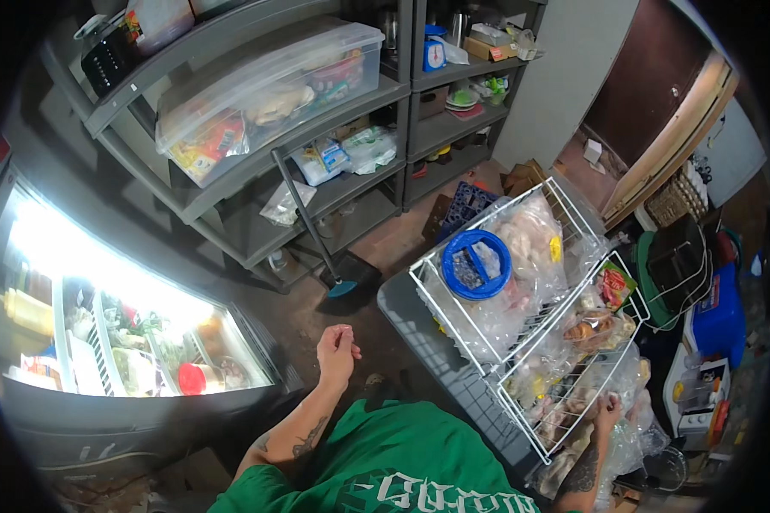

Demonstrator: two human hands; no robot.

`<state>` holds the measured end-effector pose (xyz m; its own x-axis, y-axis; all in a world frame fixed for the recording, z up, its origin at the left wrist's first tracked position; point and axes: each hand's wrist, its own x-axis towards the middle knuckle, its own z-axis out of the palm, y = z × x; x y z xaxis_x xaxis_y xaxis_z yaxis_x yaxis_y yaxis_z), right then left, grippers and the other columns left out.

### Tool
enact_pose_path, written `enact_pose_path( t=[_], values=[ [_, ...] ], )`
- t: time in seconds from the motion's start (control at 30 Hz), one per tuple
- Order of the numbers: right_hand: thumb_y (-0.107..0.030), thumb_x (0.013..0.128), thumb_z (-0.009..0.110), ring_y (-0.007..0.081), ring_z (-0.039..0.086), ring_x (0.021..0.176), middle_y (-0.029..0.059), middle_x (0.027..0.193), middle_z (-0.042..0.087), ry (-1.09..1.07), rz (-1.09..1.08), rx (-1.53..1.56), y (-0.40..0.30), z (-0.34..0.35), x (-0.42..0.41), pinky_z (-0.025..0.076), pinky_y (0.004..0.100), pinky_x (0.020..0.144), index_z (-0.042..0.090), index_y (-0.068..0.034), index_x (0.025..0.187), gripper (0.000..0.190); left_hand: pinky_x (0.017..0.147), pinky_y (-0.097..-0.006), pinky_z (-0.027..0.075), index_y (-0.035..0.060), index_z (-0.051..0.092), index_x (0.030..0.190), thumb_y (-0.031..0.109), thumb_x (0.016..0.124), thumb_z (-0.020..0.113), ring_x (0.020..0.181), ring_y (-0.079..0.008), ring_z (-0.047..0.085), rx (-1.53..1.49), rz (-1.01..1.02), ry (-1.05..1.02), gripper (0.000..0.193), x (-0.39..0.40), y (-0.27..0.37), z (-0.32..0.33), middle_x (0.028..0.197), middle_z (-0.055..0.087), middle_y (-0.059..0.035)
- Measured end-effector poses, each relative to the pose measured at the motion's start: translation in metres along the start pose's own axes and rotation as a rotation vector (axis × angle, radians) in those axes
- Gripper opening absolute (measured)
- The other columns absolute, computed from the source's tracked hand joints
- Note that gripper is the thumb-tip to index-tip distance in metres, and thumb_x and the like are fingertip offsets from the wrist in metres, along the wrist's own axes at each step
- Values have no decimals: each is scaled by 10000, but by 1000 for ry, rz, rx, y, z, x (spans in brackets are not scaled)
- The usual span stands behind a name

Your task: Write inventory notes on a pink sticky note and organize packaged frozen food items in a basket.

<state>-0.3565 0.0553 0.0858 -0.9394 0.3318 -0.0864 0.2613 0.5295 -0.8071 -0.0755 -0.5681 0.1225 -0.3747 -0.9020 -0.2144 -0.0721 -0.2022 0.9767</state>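
Note:
My left hand (pixel 338 349) is held up in front of my body with its fingers curled and nothing seen in them. At the right, my right hand (pixel 608 410) is at the outer side of a white wire basket (pixel 527 420); whether its fingers grip the wire or a plastic bag cannot be told. This basket holds bagged meat and a clear pack of brown food (pixel 587 330). Beside it, another white wire basket (pixel 455 327) holds bagged poultry (pixel 529 234) and a blue round lid with a crossbar (pixel 476 264). Both baskets rest over a grey surface (pixel 417 327).
At the left stands a lit refrigerator (pixel 135 385) with food inside. Grey shelving (pixel 231 199) carries a clear lidded bin (pixel 269 96) and a blue scale (pixel 434 54). A long-handled dustpan (pixel 350 282) stands on the floor. A blue container (pixel 718 314) and clutter lie at the right.

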Motion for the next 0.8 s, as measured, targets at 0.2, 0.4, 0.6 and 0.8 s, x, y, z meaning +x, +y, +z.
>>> enact_pose_path(
  t=[0.2,0.4,0.6,0.8],
  values=[
    [-176,945,636,95,507,761,8,831,604,73,-4,-107,16,-46,-23,415,282,668,634,-15,907,166,426,-245,274,79,558,670,252,993,575,462,-39,370,-126,-220,-205,367,-3,29,35,528,384,59],
    [-211,949,618,231,635,1059,156,1167,674,157,-189,-275,-108,-81,-53,482,343,906,638,25,1197,342,732,-306,404,103,600,763,199,929,478,754,-130,493,49,299,-435,228,29,-6,19,749,516,5],
    [-85,930,591,113,599,874,32,1021,655,450,-137,249,-51,-232,-60,480,254,782,660,-36,1104,194,1011,-351,380,-14,589,1109,230,986,530,1080,-194,524,155,67,-271,280,10,1,46,1113,574,-86],
    [-100,882,629,169,628,906,83,968,664,448,-121,26,115,-271,-26,493,297,809,670,-40,1061,193,987,-331,398,-33,562,1154,192,978,606,1067,-200,536,479,500,-456,290,-78,43,102,1121,578,-94]
  ],
)
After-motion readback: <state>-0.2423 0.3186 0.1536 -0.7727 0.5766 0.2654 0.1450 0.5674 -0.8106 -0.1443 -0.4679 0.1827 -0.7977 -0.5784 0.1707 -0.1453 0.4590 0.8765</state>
